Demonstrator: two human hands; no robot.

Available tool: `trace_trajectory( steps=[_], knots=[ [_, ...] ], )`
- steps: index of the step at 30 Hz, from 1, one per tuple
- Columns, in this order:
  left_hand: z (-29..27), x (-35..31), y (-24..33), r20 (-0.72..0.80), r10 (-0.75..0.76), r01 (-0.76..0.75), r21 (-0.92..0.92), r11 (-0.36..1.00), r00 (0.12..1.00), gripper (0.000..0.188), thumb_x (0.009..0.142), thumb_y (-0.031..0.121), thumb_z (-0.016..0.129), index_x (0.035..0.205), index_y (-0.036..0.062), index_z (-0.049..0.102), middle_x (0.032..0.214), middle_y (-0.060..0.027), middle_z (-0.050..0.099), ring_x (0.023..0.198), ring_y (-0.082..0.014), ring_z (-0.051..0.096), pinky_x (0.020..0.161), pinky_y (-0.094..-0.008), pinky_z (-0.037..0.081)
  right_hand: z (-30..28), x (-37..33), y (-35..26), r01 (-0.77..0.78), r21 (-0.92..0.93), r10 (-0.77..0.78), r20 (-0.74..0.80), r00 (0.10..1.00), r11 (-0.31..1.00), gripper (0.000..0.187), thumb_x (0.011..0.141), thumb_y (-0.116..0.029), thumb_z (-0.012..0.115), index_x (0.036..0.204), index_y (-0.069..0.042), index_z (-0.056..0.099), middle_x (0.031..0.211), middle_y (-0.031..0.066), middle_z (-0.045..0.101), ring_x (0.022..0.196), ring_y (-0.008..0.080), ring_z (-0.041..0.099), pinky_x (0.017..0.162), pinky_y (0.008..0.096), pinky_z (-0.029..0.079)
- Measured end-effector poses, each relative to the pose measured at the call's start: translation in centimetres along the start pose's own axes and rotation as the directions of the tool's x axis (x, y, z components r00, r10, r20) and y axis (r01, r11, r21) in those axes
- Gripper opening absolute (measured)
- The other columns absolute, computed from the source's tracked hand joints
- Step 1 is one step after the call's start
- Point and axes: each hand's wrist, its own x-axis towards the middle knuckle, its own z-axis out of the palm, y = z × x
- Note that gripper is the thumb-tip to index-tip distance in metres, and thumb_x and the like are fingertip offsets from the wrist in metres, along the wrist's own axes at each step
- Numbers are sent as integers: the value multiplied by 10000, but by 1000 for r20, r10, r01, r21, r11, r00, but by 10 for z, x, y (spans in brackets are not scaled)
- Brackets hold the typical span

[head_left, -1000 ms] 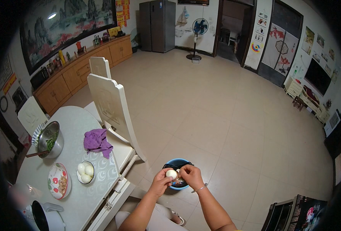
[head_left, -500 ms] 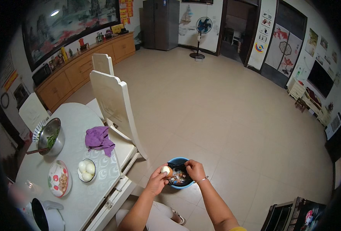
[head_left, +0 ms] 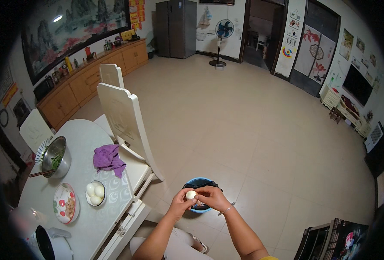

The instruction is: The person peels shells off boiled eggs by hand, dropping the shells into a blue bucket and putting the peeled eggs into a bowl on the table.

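Observation:
Over a blue bin (head_left: 199, 180) on the floor, my left hand (head_left: 177, 205) grips a boiled egg (head_left: 191, 195), its white upper side showing. My right hand (head_left: 214, 199) reaches in from the other side, with thumb and fingers closed on the egg's right edge. The bin has a black liner, and bits of eggshell lie inside, mostly hidden by my hands. To the left, on the white table (head_left: 88, 130), several peeled eggs (head_left: 95, 190) fill a small bowl (head_left: 104, 198).
The table also carries a metal bowl (head_left: 66, 162) of greens with chopsticks, a patterned dish (head_left: 62, 203) of pale pieces, a purple cloth (head_left: 108, 158) and a white appliance (head_left: 57, 245). White chairs (head_left: 124, 112) stand against it. A black rack (head_left: 330, 242) is at lower right.
My right hand has come left from the bin's right rim onto the egg. The brown shell seen on the egg's lower part earlier no longer shows. The view has shifted slightly.

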Motion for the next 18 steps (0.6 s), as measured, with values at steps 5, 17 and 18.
trace_trajectory(
  steps=[5,17,18],
  knots=[
    [3,-3,2,-34,9,-9,-1,1000,999,356,792,73,643,1120,43,505,868,-21,575,657,-55,504,532,-176,404,2,-2,2,19,33,-19,15,1000,999,235,808,-123,660,1002,8,637,888,53,618,790,105,593,693,227,491],
    [9,-2,0,-83,106,-102,52,993,991,374,785,53,631,1132,19,494,928,-47,571,711,-73,538,548,-184,422,3,-3,4,117,-303,-177,-181,967,946,144,808,-107,611,891,3,656,775,60,644,692,100,590,625,236,485],
    [8,-2,0,-74,83,-79,62,995,994,384,785,52,625,1141,18,487,943,-53,567,719,-76,539,548,-185,423,2,-3,3,84,-291,-143,-186,972,953,139,807,-102,606,879,7,653,765,59,645,686,99,590,622,236,485]
  ],
)
